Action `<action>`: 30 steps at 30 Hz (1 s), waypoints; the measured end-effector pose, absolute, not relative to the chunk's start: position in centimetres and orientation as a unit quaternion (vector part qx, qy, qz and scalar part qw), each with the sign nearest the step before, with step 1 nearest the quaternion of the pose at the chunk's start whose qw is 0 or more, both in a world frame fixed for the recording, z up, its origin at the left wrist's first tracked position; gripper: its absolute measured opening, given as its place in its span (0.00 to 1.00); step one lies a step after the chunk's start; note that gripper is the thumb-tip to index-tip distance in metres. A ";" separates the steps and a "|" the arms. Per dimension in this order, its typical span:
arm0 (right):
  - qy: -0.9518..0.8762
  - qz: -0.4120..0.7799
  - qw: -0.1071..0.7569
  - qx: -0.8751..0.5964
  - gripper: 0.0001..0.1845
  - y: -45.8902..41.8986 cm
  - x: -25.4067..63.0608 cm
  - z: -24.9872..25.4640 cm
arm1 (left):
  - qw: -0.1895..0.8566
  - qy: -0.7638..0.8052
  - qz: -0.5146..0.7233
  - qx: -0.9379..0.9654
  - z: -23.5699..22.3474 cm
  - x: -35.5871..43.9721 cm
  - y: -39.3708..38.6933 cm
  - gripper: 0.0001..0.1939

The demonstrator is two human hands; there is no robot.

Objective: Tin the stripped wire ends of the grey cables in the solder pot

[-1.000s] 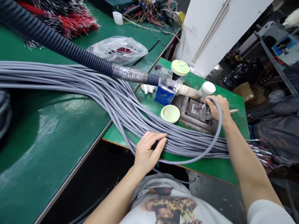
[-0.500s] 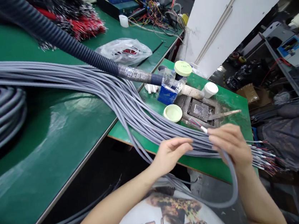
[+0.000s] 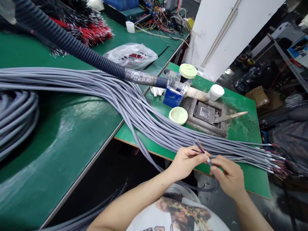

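Observation:
My right hand (image 3: 229, 175) pinches a grey cable (image 3: 209, 163) just below its stripped end. From that end, past a short white band, thin coloured wires (image 3: 199, 145) fan out. My left hand (image 3: 185, 162) is closed at the base of these wires, thumb and fingers together beside the white band. Just beyond both hands runs a thick bundle of grey cables (image 3: 155, 126), lying across the benches. Its stripped ends (image 3: 276, 162), with coloured wires showing, hang past the right edge of the small green bench.
A solder pot (image 3: 205, 113) with a flat scraper (image 3: 230, 117) stands beyond the bundle. Around it are a pale green lid (image 3: 178, 115), a white cup (image 3: 216, 92) and a blue box (image 3: 172, 96). A dark corrugated hose (image 3: 80, 51) slants overhead. Coiled cables (image 3: 10, 124) lie at left.
My right hand has moved left and down with the cable end, now upright between the hands. My left hand has moved right and closed on the coloured wires.

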State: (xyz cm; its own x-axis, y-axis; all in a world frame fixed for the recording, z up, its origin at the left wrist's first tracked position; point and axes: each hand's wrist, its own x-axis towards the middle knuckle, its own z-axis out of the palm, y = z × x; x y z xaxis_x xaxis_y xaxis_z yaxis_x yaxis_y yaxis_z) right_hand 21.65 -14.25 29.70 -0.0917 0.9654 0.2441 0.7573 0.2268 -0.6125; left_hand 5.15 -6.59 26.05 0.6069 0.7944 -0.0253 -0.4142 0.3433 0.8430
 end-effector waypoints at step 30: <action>-0.642 0.253 0.322 -0.648 0.08 -14.4 20.6 29.0 | 0.763 0.289 0.486 0.313 26.3 5.2 -6.0 0.08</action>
